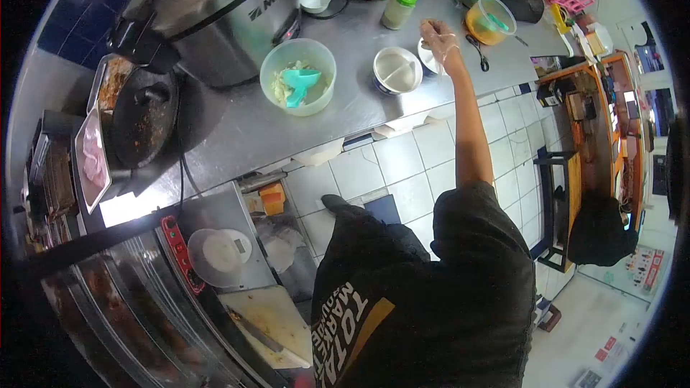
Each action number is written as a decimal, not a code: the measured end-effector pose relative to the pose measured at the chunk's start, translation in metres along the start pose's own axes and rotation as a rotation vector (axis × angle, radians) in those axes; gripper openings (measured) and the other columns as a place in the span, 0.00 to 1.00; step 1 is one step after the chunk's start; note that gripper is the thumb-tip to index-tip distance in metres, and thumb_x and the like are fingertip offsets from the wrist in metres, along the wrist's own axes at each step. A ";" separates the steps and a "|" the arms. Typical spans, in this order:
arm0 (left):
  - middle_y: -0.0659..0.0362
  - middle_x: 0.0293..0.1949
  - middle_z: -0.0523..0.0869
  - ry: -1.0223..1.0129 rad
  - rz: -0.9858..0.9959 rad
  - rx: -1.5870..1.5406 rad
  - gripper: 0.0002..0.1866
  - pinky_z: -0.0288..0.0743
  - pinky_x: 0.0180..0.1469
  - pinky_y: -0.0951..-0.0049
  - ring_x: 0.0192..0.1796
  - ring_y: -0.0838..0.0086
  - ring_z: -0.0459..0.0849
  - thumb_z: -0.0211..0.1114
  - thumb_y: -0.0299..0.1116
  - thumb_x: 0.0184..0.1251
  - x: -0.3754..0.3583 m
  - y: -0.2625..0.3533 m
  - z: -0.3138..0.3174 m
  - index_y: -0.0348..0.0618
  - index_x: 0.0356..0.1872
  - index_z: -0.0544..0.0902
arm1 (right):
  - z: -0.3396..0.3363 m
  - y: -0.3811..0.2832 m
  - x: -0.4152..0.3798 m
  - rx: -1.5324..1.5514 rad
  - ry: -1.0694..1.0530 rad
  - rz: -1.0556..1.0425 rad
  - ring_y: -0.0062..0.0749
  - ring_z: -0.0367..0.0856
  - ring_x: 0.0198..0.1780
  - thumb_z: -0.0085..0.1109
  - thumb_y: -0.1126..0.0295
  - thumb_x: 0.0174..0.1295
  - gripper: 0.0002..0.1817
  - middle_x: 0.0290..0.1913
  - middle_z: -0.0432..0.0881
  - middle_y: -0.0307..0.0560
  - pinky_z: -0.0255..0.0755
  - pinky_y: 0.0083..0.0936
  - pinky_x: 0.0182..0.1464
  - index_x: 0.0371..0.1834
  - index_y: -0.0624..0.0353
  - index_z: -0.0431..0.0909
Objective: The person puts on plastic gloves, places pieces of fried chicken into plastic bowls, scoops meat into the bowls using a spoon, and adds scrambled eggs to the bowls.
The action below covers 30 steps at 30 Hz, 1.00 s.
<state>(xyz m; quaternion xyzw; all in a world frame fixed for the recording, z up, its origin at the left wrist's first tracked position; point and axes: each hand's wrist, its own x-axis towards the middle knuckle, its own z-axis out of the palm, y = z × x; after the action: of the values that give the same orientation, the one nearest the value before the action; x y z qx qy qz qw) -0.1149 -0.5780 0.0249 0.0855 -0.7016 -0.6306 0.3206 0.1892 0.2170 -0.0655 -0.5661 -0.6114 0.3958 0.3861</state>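
Observation:
My right hand [440,42], in a thin clear glove, reaches out over the metal counter [352,93]. Its fingers are bent and pressed together; what they hold, if anything, is too small to tell. Right beneath it lies a round white dish or lid [430,61], partly hidden by the hand. To its left stands a white round container [397,70] with a divider across the inside. Farther left, a clear tub [316,54] holds pale chopped food and a turquoise scoop [300,80]. Behind the divided container is a green-capped jar [399,10]. My left hand is not in view.
A large steel cooker [223,29] and a dark round pan [147,118] stand left. A tub of orange food [490,21] and black scissors [477,50] lie right of the hand. Lower left, a knife [262,334] rests on a cutting board [277,307].

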 end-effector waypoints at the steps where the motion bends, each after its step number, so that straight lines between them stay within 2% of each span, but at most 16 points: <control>1: 0.47 0.49 0.83 -0.008 -0.002 0.004 0.19 0.80 0.43 0.66 0.36 0.67 0.79 0.55 0.39 0.73 0.000 0.001 0.006 0.34 0.56 0.77 | -0.001 0.003 0.001 0.139 -0.036 0.026 0.25 0.79 0.39 0.59 0.54 0.65 0.26 0.43 0.81 0.47 0.78 0.25 0.40 0.57 0.64 0.73; 8: 0.47 0.49 0.83 -0.056 -0.014 0.018 0.20 0.80 0.43 0.66 0.36 0.67 0.80 0.56 0.40 0.73 -0.004 0.003 0.034 0.35 0.56 0.77 | -0.020 -0.015 -0.033 0.150 -0.045 -0.024 0.23 0.78 0.38 0.58 0.56 0.67 0.25 0.43 0.79 0.45 0.77 0.22 0.40 0.56 0.67 0.72; 10: 0.47 0.50 0.83 -0.069 -0.015 0.021 0.20 0.80 0.43 0.66 0.36 0.67 0.80 0.56 0.40 0.72 -0.004 0.004 0.040 0.35 0.56 0.77 | -0.020 -0.003 -0.034 0.102 -0.039 -0.031 0.29 0.79 0.39 0.58 0.57 0.67 0.23 0.43 0.80 0.48 0.77 0.26 0.44 0.55 0.65 0.73; 11: 0.47 0.50 0.83 -0.077 -0.017 0.024 0.20 0.80 0.43 0.66 0.36 0.67 0.80 0.56 0.40 0.72 -0.005 0.004 0.042 0.35 0.56 0.77 | -0.017 0.004 -0.038 0.103 -0.038 -0.026 0.29 0.79 0.39 0.58 0.57 0.67 0.23 0.43 0.80 0.48 0.77 0.26 0.44 0.55 0.65 0.73; 13: 0.47 0.50 0.83 -0.081 -0.014 0.028 0.20 0.80 0.42 0.66 0.36 0.67 0.80 0.56 0.41 0.72 -0.006 0.004 0.045 0.35 0.56 0.77 | -0.001 0.013 -0.051 -0.339 -0.304 -0.229 0.40 0.80 0.47 0.60 0.57 0.64 0.23 0.49 0.79 0.54 0.74 0.32 0.52 0.55 0.63 0.73; 15: 0.47 0.50 0.83 -0.083 -0.020 0.027 0.20 0.80 0.42 0.66 0.37 0.67 0.80 0.56 0.41 0.72 -0.007 0.004 0.045 0.35 0.56 0.77 | 0.023 -0.007 -0.081 -0.659 -0.375 -0.157 0.50 0.75 0.56 0.61 0.56 0.61 0.25 0.54 0.77 0.57 0.69 0.35 0.59 0.55 0.61 0.74; 16: 0.47 0.50 0.83 -0.083 -0.022 0.031 0.21 0.80 0.42 0.66 0.37 0.67 0.80 0.57 0.41 0.72 -0.007 0.003 0.046 0.35 0.56 0.77 | 0.031 0.012 -0.089 -0.674 -0.278 -0.311 0.50 0.73 0.58 0.62 0.54 0.59 0.27 0.55 0.76 0.58 0.68 0.36 0.61 0.56 0.61 0.74; 17: 0.47 0.50 0.83 -0.089 -0.020 0.032 0.21 0.80 0.42 0.66 0.37 0.67 0.81 0.57 0.41 0.72 -0.007 0.004 0.046 0.36 0.56 0.77 | 0.032 0.009 -0.096 -0.671 -0.281 -0.310 0.50 0.73 0.58 0.62 0.54 0.59 0.27 0.55 0.76 0.58 0.68 0.36 0.61 0.56 0.61 0.74; 19: 0.47 0.50 0.83 -0.086 -0.015 0.034 0.21 0.80 0.42 0.66 0.37 0.67 0.81 0.57 0.41 0.72 -0.008 0.004 0.046 0.36 0.56 0.77 | 0.032 -0.005 -0.105 -0.634 -0.142 -0.315 0.49 0.73 0.59 0.63 0.52 0.59 0.29 0.54 0.76 0.59 0.68 0.35 0.61 0.57 0.60 0.73; 24: 0.47 0.50 0.83 -0.093 -0.027 0.039 0.21 0.80 0.42 0.66 0.37 0.67 0.81 0.57 0.42 0.71 -0.009 0.001 0.046 0.36 0.56 0.76 | 0.027 -0.019 -0.119 -0.627 -0.219 -0.190 0.50 0.76 0.56 0.62 0.50 0.58 0.31 0.53 0.77 0.60 0.69 0.36 0.60 0.58 0.60 0.72; 26: 0.47 0.50 0.83 -0.088 -0.030 0.039 0.21 0.80 0.42 0.66 0.37 0.67 0.81 0.57 0.42 0.71 -0.009 0.000 0.044 0.37 0.56 0.76 | 0.040 -0.014 -0.126 -0.917 0.021 -0.386 0.51 0.77 0.54 0.65 0.50 0.55 0.30 0.53 0.78 0.61 0.70 0.38 0.57 0.54 0.61 0.75; 27: 0.47 0.50 0.83 -0.085 -0.032 0.036 0.21 0.80 0.42 0.66 0.37 0.67 0.81 0.57 0.42 0.71 -0.010 0.000 0.043 0.37 0.57 0.76 | 0.044 -0.017 -0.128 -0.916 0.022 -0.389 0.51 0.77 0.54 0.65 0.50 0.55 0.30 0.53 0.78 0.61 0.70 0.38 0.57 0.54 0.61 0.75; 29: 0.47 0.50 0.83 -0.089 -0.034 0.035 0.22 0.80 0.42 0.66 0.38 0.67 0.81 0.58 0.43 0.71 -0.010 -0.001 0.041 0.37 0.57 0.76 | 0.050 -0.026 -0.131 -0.875 -0.084 -0.165 0.59 0.78 0.52 0.60 0.40 0.57 0.40 0.56 0.76 0.68 0.65 0.44 0.62 0.57 0.70 0.73; 30: 0.47 0.50 0.83 -0.083 -0.038 0.033 0.22 0.80 0.42 0.66 0.38 0.67 0.82 0.58 0.43 0.71 -0.009 -0.001 0.039 0.37 0.57 0.76 | 0.052 -0.027 -0.131 -0.873 -0.083 -0.168 0.59 0.78 0.52 0.60 0.40 0.57 0.40 0.56 0.76 0.68 0.65 0.44 0.62 0.57 0.70 0.73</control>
<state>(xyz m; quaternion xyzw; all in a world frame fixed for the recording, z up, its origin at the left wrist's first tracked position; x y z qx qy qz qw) -0.1301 -0.5413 0.0208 0.0779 -0.7228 -0.6278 0.2780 0.1394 0.0826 -0.0640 -0.6081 -0.7800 0.0905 0.1169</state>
